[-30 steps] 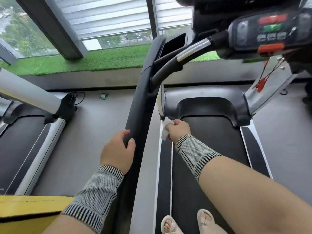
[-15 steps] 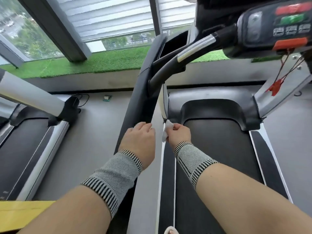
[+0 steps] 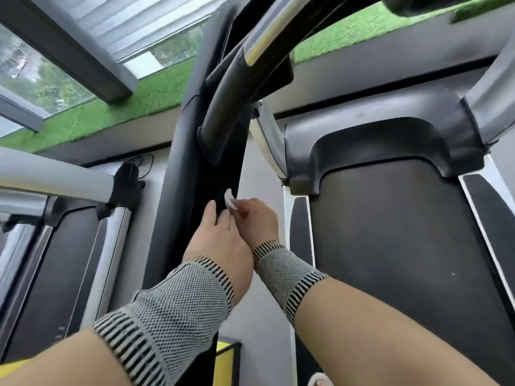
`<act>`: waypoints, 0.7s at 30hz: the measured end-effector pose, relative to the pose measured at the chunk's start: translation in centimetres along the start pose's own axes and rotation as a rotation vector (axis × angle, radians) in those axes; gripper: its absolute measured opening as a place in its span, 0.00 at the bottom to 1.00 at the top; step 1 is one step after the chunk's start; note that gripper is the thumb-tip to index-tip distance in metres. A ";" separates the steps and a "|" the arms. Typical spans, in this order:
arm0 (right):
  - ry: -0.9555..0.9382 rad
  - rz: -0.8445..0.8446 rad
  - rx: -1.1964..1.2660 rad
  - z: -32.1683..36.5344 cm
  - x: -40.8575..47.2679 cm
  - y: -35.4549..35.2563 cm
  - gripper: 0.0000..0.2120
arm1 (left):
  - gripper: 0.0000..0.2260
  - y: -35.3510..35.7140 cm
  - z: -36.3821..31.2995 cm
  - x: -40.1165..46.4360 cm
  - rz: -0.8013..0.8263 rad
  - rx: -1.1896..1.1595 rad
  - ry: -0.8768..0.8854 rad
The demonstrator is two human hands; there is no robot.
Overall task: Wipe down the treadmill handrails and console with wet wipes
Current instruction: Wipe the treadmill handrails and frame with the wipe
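Looking down from the head cam, it's all happening at the treadmill's left handrail point(image 3: 189, 162), the long black padded bar that runs up the middle of the view toward the window.

The right hand point(image 3: 257, 221) pinches a small scrunched white wet wipe point(image 3: 229, 201) between thumb and fingertips and holds it against the inner edge of that handrail, below the spot where the curved black grip bar point(image 3: 223, 107) branches off it. So the right-hand fingers are curled and gripping the wipe; one painted nail shows red just under it.

The left hand point(image 3: 220, 240) sits right beside the right one, touching it, with its fingers point(image 3: 210, 211) stretched fairly straight and lying flat on the handrail's face next to the wipe. It isn't gripping anything as far as I can see. Both wrists wear grey knit wrist sleeves point(image 3: 178, 305) with black-striped cuffs.

To the right of the rail sits the dark running belt point(image 3: 404, 246) with the grey motor cover point(image 3: 390, 143) at its front end and white side strips along its edges. A silver upright point(image 3: 269, 140) rises at the deck's front left corner. The grip bar turns to shiny metal higher up.

On the left another treadmill point(image 3: 64, 246) stands parallel, with a pale grey handrail of its own. Green artificial turf point(image 3: 125, 107) runs along the window sill, with blinds above. Something yellow point(image 3: 225, 363) pokes out near the bottom edge.
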State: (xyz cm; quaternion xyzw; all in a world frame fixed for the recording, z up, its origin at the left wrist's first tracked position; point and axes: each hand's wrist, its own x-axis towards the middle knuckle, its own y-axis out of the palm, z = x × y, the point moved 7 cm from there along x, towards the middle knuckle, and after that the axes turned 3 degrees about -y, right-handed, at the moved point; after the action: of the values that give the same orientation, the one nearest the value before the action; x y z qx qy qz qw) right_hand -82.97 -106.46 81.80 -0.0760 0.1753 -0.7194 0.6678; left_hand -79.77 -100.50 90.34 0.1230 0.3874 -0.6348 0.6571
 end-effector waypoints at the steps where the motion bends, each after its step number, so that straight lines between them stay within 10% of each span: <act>1: 0.004 -0.003 0.017 0.0 0.2 0.1 0.14 | 0.25 0.1 0.2 0.2 0.012 0.002 -0.002; 21: 0.283 0.103 -0.075 -4.5 -1.7 -3.6 0.19 | 0.25 0.1 0.0 -0.9 0.003 -0.270 -0.044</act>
State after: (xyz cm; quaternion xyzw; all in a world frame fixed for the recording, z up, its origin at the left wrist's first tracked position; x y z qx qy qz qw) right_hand -87.68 -103.93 79.09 0.0105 0.2980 -0.6808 0.6690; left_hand -79.54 -99.83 90.93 0.0198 0.4545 -0.5785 0.6770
